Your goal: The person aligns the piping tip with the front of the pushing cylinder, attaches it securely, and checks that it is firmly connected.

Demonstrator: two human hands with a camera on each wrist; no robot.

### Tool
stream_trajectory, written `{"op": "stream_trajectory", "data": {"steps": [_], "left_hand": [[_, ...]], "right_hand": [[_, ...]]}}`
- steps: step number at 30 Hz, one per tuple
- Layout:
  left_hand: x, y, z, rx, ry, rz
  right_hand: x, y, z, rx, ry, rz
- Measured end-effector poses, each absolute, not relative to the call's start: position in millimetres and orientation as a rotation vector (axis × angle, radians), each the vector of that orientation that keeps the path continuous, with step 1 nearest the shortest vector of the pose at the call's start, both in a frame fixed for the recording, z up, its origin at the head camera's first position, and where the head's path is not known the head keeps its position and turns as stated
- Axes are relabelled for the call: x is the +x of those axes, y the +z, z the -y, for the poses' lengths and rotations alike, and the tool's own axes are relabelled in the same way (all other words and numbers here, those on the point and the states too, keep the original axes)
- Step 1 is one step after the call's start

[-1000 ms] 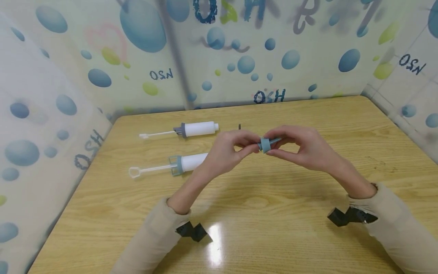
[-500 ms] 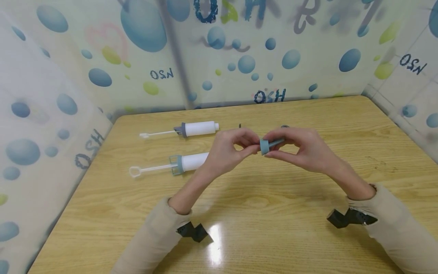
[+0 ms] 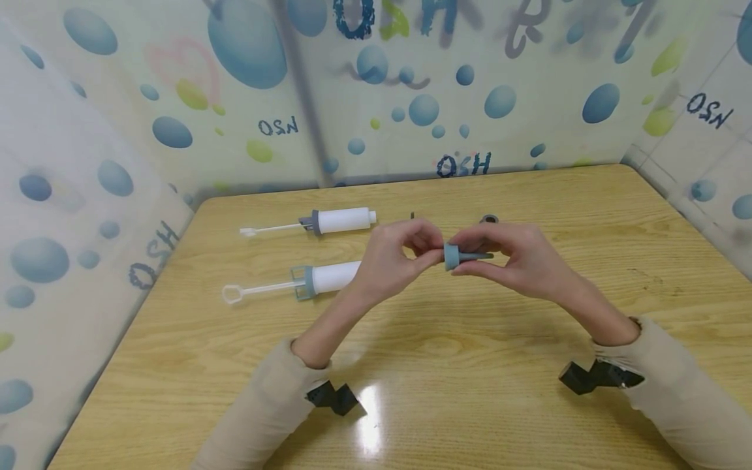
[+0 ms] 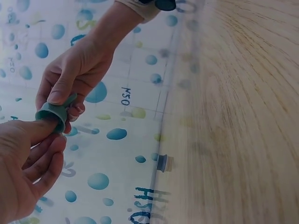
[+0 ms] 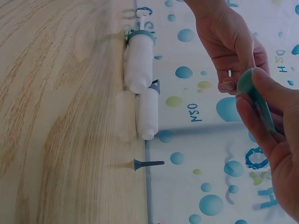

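Both hands meet over the table around a teal nozzle (image 3: 452,257) with a wide round collar and a narrow spout pointing right. My right hand (image 3: 525,254) pinches the collar between thumb and fingers, the spout lying between them. At the open end, my left hand (image 3: 392,258) holds the rim with thumb and index finger. Seen from the left wrist, the cup-shaped nozzle (image 4: 60,112) has a left-hand digit reaching inside it. The right wrist view shows the nozzle (image 5: 250,88) edge-on, partly covered by the right fingers.
Two white syringe-like tubes lie left of the hands: one with a grey collar (image 3: 343,220) farther back, one with a teal collar (image 3: 331,278) nearer, partly hidden by the left hand. A grey ring-shaped piece (image 3: 489,219) and a dark narrow nozzle (image 5: 150,164) stand behind the hands.
The nozzle has turned in the fingers, its spout swinging from up-right to level and showing more length. The right hand has shifted slightly down, uncovering the grey ring-shaped piece behind it.
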State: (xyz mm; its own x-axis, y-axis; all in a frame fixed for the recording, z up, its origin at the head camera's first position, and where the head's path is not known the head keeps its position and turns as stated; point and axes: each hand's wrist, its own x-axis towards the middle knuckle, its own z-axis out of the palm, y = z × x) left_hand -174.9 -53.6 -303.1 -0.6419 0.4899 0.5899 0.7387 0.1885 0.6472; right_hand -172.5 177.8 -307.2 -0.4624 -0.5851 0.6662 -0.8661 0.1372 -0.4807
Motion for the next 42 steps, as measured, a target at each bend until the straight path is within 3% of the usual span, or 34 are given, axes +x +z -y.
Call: {"op": "stream_trajectory", "data": {"steps": [23,42], "left_hand": [[-177.7,-301.6,65.9,-1.242,-1.304,2.342],[-175.9,-327.0,128.2,-0.947,-0.981,2.649]], "right_hand": [[-174.3,-308.1,-182.6,1.33,1.195,2.155],[-174.4,-308.0,-186.5,1.232,1.101,2.264]]}}
